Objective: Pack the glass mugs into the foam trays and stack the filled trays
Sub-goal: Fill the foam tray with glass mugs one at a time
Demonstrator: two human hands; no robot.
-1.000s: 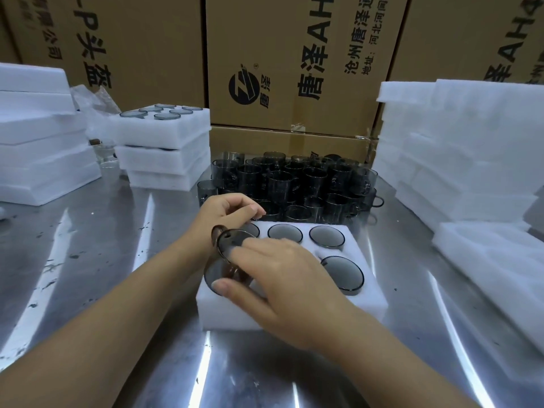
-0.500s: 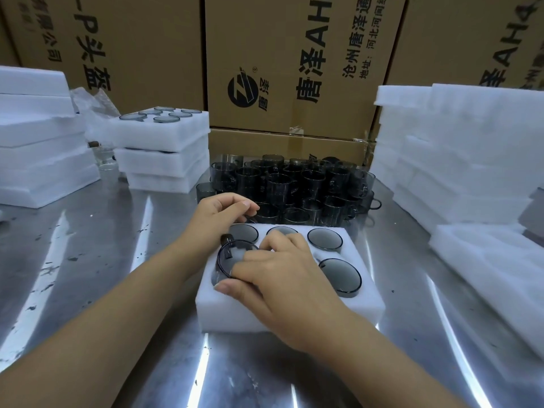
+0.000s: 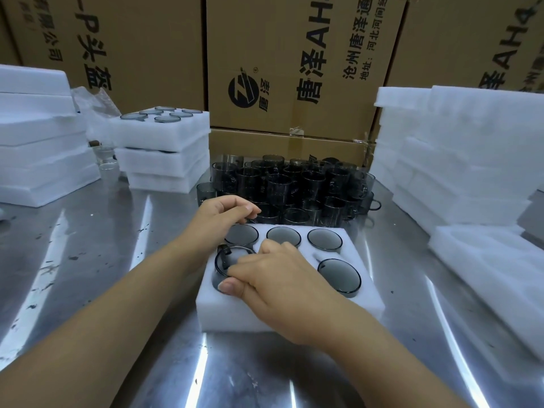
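A white foam tray (image 3: 365, 304) lies on the steel table in front of me. Three dark glass mugs (image 3: 283, 235) sit in its back row and one (image 3: 339, 276) in the front right pocket. My right hand (image 3: 282, 278) grips another dark mug (image 3: 225, 260) by its rim and side, low in the front left pocket with its handle at the back left. My left hand (image 3: 223, 214) hovers over the tray's back left corner, fingers loosely curled, holding nothing. A cluster of loose dark mugs (image 3: 294, 184) stands just behind the tray.
A stack of three filled trays (image 3: 164, 148) stands at the back left, with plain foam pieces (image 3: 38, 142) further left. Tall piles of foam (image 3: 459, 160) and an empty tray (image 3: 485, 266) line the right. Cardboard boxes (image 3: 294, 69) wall off the back.
My right hand has lowered the mug from a tilt above the tray down into the front left pocket. My left hand has stayed near the tray's back left corner.
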